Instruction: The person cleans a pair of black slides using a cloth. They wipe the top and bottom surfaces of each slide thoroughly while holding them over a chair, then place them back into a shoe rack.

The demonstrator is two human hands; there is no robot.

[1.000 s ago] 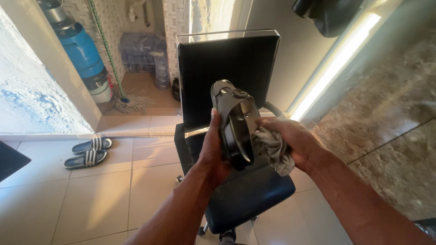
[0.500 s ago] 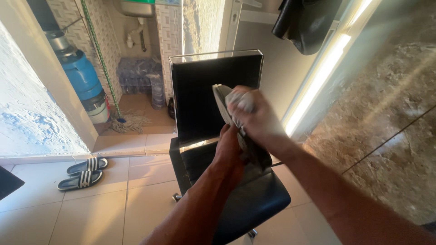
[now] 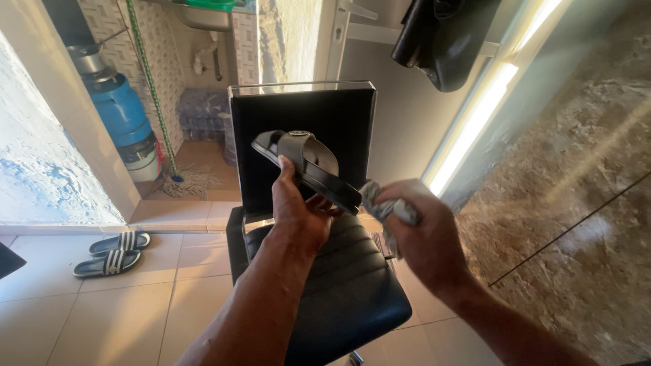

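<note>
My left hand [image 3: 298, 213] grips a black slide sandal [image 3: 306, 166] from below, holding it nearly level above a black office chair [image 3: 339, 285]. The sandal's broad strap faces up and its toe points left. My right hand [image 3: 420, 237] is closed around a crumpled grey cloth [image 3: 383, 210], which touches the sandal's near end at the right.
A pair of striped slide sandals [image 3: 108, 252] lies on the tiled floor at the left. A blue gas cylinder [image 3: 125, 118], a mop [image 3: 180, 179] and packs of water bottles [image 3: 200, 112] stand in the alcove behind. A marble wall [image 3: 576, 169] runs along the right. A black garment [image 3: 444, 37] hangs above.
The sandal has turned from upright on its edge to nearly level. My right hand with the cloth has come down from the sandal's top to its near right end.
</note>
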